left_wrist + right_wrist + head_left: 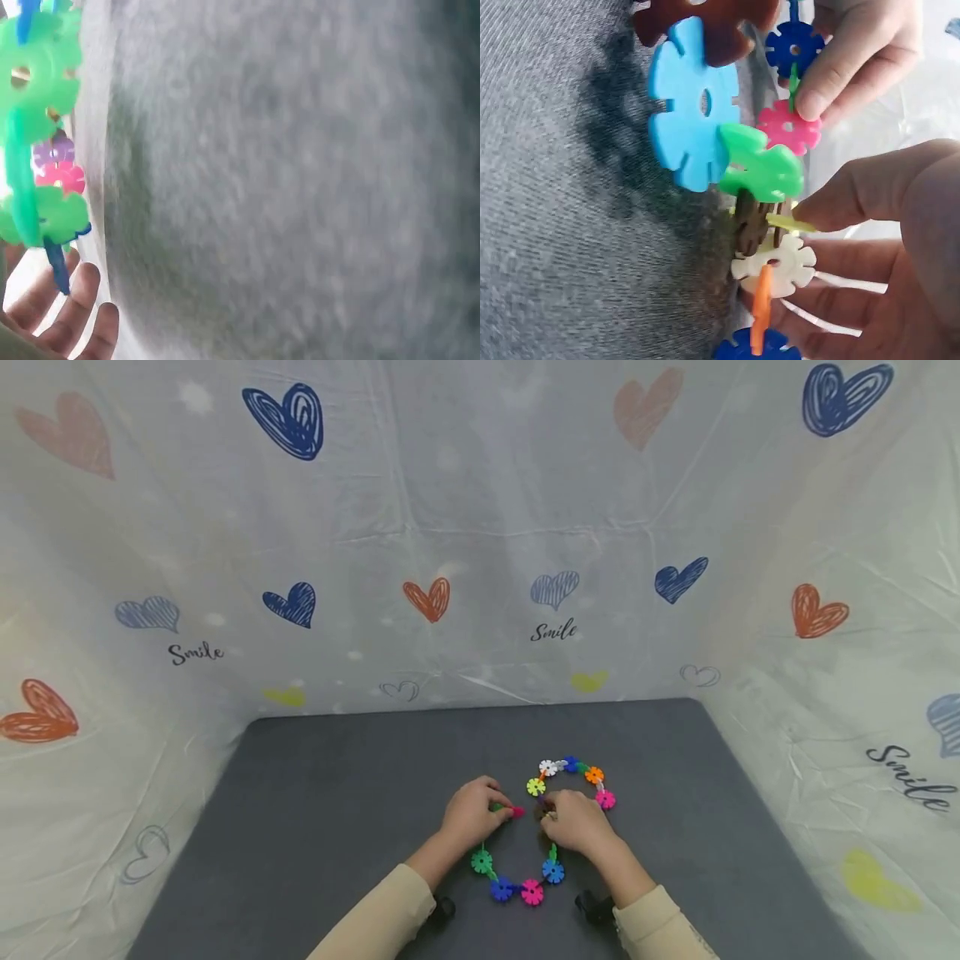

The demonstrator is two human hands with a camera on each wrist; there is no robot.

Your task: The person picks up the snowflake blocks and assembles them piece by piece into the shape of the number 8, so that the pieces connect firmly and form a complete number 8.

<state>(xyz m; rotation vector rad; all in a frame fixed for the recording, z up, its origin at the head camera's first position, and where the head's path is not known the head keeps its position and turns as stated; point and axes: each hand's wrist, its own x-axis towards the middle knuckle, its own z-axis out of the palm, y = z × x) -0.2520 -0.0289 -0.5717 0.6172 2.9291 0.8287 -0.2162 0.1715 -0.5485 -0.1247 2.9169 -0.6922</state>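
Note:
Notched flower-shaped plastic discs are linked into a chain, lying as an upper ring (594, 775) and a lower open curve (502, 889). My left hand (471, 812) pinches a pink disc (789, 127) at the curve's left end, a dark blue disc (795, 49) beside it. My right hand (576, 822) pinches a yellow disc (791, 223) edge-on, where the ring and curve meet. Around it in the right wrist view are a brown disc (748, 225), a cream disc (780, 266) and a green disc (763, 165). Green discs (41, 75) hang beside my left fingers (71, 315).
The chain lies on a dark grey table (337, 793). A pale curtain (480, 485) printed with hearts stands behind it and along both sides. Black straps (595, 907) sit by the wrists, under the beige sleeves (390, 910).

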